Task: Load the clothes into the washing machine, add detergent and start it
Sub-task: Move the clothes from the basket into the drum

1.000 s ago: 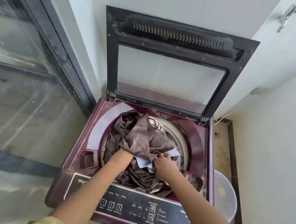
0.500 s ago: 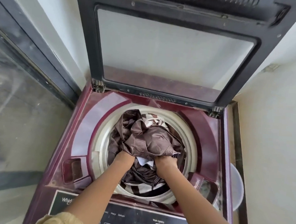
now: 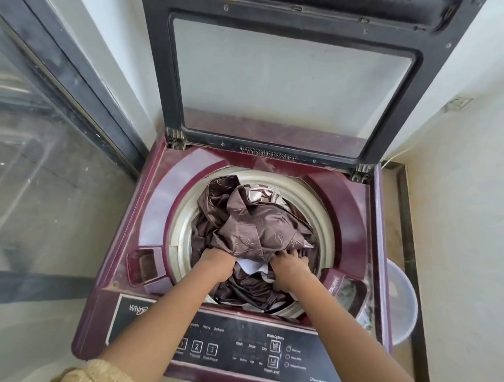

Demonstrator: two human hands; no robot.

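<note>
A maroon top-loading washing machine (image 3: pixel 169 186) stands with its lid (image 3: pixel 292 76) raised upright. A bundle of brown leaf-patterned clothes (image 3: pixel 258 223) fills the drum's pale round opening (image 3: pixel 322 220), with a white piece (image 3: pixel 252 266) showing between my wrists. My left hand (image 3: pixel 218 262) is pushed into the bundle's near side; its fingers are buried in the cloth. My right hand (image 3: pixel 289 265) presses on the cloth beside it, fingers spread and partly tucked under a fold. The dark control panel (image 3: pixel 236 347) lies under my forearms.
A glass sliding door (image 3: pixel 42 150) runs along the left. A translucent plastic tub (image 3: pixel 402 304) sits on the floor right of the machine. White walls close in behind and to the right. Small recessed compartments (image 3: pixel 143 265) flank the drum opening.
The clothes bundle has sunk from above the rim down into the drum, with both hands following it downward. The view has moved closer over the machine.
</note>
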